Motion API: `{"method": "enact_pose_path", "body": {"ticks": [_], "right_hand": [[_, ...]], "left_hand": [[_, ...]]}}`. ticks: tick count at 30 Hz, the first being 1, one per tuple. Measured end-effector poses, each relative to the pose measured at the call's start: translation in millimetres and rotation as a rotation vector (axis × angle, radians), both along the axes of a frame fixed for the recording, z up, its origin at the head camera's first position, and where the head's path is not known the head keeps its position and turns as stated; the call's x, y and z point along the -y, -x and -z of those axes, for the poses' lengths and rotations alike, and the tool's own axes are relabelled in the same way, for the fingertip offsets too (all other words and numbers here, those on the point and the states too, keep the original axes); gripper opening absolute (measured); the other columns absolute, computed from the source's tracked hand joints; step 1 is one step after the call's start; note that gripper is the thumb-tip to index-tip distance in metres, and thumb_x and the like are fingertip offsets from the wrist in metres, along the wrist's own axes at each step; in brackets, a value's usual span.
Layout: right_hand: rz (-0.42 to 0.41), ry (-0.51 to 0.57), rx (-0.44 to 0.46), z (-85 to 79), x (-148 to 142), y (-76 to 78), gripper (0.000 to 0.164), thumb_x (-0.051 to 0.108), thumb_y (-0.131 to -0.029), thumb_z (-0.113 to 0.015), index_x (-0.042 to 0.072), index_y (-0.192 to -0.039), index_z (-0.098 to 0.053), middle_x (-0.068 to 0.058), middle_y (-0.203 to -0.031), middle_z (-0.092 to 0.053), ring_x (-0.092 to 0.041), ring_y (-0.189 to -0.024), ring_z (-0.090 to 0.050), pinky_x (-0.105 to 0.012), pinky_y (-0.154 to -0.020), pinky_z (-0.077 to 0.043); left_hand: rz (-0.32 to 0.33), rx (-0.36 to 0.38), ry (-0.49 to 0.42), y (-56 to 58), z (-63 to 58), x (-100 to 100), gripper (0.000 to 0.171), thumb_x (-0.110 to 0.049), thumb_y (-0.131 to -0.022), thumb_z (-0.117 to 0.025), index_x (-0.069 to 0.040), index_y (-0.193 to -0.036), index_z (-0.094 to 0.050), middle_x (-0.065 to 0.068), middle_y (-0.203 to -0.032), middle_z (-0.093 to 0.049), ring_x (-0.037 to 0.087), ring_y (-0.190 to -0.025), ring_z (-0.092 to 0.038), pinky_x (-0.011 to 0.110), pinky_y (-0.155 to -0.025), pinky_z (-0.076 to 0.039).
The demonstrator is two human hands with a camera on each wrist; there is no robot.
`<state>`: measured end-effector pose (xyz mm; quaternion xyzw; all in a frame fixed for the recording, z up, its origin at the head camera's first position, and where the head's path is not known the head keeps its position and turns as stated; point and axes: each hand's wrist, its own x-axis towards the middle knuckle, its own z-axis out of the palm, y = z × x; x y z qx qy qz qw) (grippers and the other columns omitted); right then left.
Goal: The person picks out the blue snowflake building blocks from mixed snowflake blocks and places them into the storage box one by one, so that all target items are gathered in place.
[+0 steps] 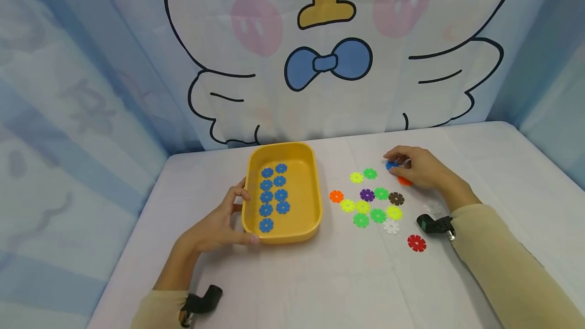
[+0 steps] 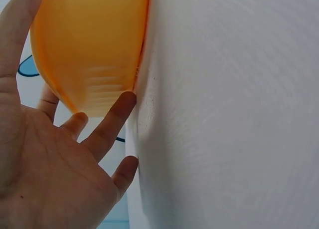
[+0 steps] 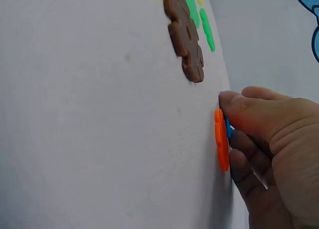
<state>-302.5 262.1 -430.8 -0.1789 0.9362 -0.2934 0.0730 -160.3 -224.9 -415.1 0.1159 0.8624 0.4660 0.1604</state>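
Note:
A yellow tray (image 1: 315, 202) stands on the table with several blue notched plastic discs (image 1: 266, 210) in two columns along its left side. My left hand (image 1: 218, 227) holds the tray by its left wall, thumb near the front corner and fingers farther back. In the left wrist view, fingertips touch the tray's outer side (image 2: 94, 49). My right hand (image 1: 422, 169) pinches a blue notched disc (image 1: 391, 165) at the table surface, beside an orange disc (image 1: 404, 181). In the right wrist view, the orange disc (image 3: 222, 141) mostly hides the blue one.
Right of the tray lie several loose discs: yellow, green, purple (image 1: 367, 195), orange (image 1: 336, 196), brown (image 1: 396, 198) and white (image 1: 391, 226). A red disc (image 1: 417, 243) lies nearer the front. Behind the white table (image 1: 338, 288) hangs a printed curtain (image 1: 320, 110).

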Motion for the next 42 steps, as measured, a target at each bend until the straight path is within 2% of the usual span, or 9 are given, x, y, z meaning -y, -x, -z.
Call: {"method": "enact_pose_path", "body": {"ticks": [8,13,22,31,35,38,42], "right_hand": [[-0.027,0.006,-0.012,1.6,0.5,0.1,0.034,0.016,-0.099,-0.070,0.010,-0.132,-0.063,-0.015,-0.121,-0.063,-0.032,-0.106,-0.057,-0.052,-0.097,-0.049],[-0.026,-0.003,-0.022,-0.8,-0.3,-0.4,0.036,0.016,-0.098,-0.071,0.010,-0.132,-0.063,-0.015,-0.122,-0.062,-0.032,-0.107,-0.056,-0.051,-0.098,-0.049],[-0.035,-0.023,-0.028,-6.5,-2.9,-4.2,0.027,0.018,-0.096,-0.074,0.012,-0.122,-0.070,-0.009,-0.110,-0.065,-0.025,-0.091,-0.052,-0.038,-0.077,-0.045],[-0.061,-0.041,-0.043,-8.2,-4.9,-8.8,0.016,0.012,-0.097,-0.071,0.016,-0.112,-0.075,-0.005,-0.113,-0.069,-0.024,-0.091,-0.055,-0.038,-0.079,-0.048],[-0.041,-0.068,-0.031,-11.7,-2.9,-10.3,0.013,0.015,-0.097,-0.072,0.017,-0.109,-0.077,-0.004,-0.108,-0.069,-0.023,-0.087,-0.053,-0.036,-0.076,-0.046],[-0.024,-0.075,-0.014,-13.4,-1.6,-10.9,0.014,0.020,-0.096,-0.073,0.015,-0.109,-0.078,-0.004,-0.098,-0.067,-0.023,-0.084,-0.051,-0.036,-0.073,-0.044],[-0.012,-0.065,0.000,-17.5,-1.3,-10.9,0.021,0.026,-0.094,-0.077,0.013,-0.111,-0.078,-0.006,-0.105,-0.071,-0.026,-0.094,-0.057,-0.041,-0.083,-0.049]], "left_hand": [[0.010,-0.018,-0.017,0.2,0.4,1.5,0.085,-0.037,-0.074,-0.093,-0.018,-0.126,-0.028,0.008,-0.173,0.003,0.036,-0.131,-0.046,0.064,-0.114,-0.033],[0.008,-0.016,-0.019,0.0,0.7,0.3,0.085,-0.036,-0.075,-0.093,-0.018,-0.126,-0.028,0.008,-0.173,0.004,0.035,-0.131,-0.046,0.063,-0.115,-0.033],[0.006,-0.025,-0.023,0.1,0.4,-0.5,0.085,-0.035,-0.075,-0.093,-0.018,-0.127,-0.028,0.007,-0.173,0.005,0.036,-0.130,-0.046,0.062,-0.114,-0.035],[0.000,-0.008,-0.012,1.1,2.6,-1.2,0.086,-0.036,-0.075,-0.093,-0.018,-0.127,-0.027,0.006,-0.173,0.005,0.036,-0.131,-0.045,0.063,-0.114,-0.035],[0.002,-0.010,-0.015,1.0,3.1,-1.1,0.086,-0.036,-0.075,-0.093,-0.017,-0.127,-0.027,0.006,-0.173,0.005,0.036,-0.131,-0.045,0.063,-0.114,-0.035],[-0.004,0.001,-0.012,0.8,3.1,-1.0,0.087,-0.037,-0.075,-0.093,-0.018,-0.127,-0.027,0.005,-0.174,0.005,0.036,-0.132,-0.045,0.063,-0.114,-0.036],[-0.005,0.004,-0.008,0.7,2.6,-1.0,0.086,-0.039,-0.074,-0.093,-0.020,-0.127,-0.027,0.004,-0.174,0.006,0.036,-0.131,-0.045,0.062,-0.114,-0.035]]}}
